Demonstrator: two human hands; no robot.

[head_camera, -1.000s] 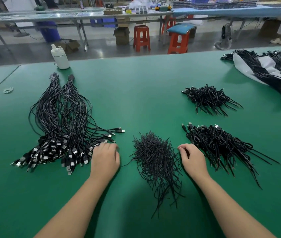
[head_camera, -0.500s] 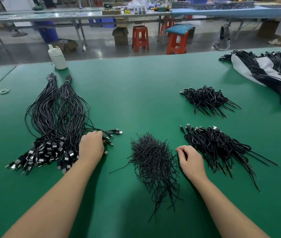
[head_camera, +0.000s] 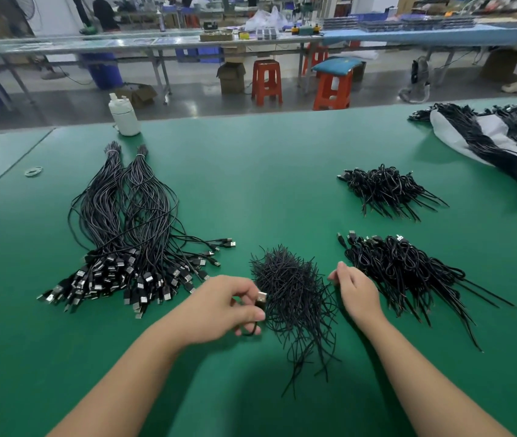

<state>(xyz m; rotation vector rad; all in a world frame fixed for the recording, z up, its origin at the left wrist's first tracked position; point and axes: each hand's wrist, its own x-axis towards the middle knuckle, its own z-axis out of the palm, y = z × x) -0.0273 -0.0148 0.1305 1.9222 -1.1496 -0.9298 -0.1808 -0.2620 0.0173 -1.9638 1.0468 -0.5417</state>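
Left hand: the left hand (head_camera: 219, 307) has its fingers curled around one USB cable (head_camera: 250, 333), with the plug (head_camera: 262, 298) sticking out at the fingertips.
Cable place: held low over the green table (head_camera: 266, 184), touching the left edge of the pile of twist ties (head_camera: 292, 291).
Right hand: the right hand (head_camera: 358, 291) is at the right edge of the pile; I cannot tell if it pinches a tie.
Handling: light, soft cord, probably springy, so it may uncoil.
Best hold: the hard plug shell, or the cord just behind it.

Lighting: bright, even overhead workshop light on the matte green table top (head_camera: 282, 171), without hard glare; soft broad shadows lie under the left hand (head_camera: 219, 305) and right hand (head_camera: 358, 294), and the silver plug of the black USB cable (head_camera: 262, 298) glints. Optics: wide-angle bowing of the table's far edge and the long grey workbench (head_camera: 99, 48); foreground sharp, distant background slightly soft.
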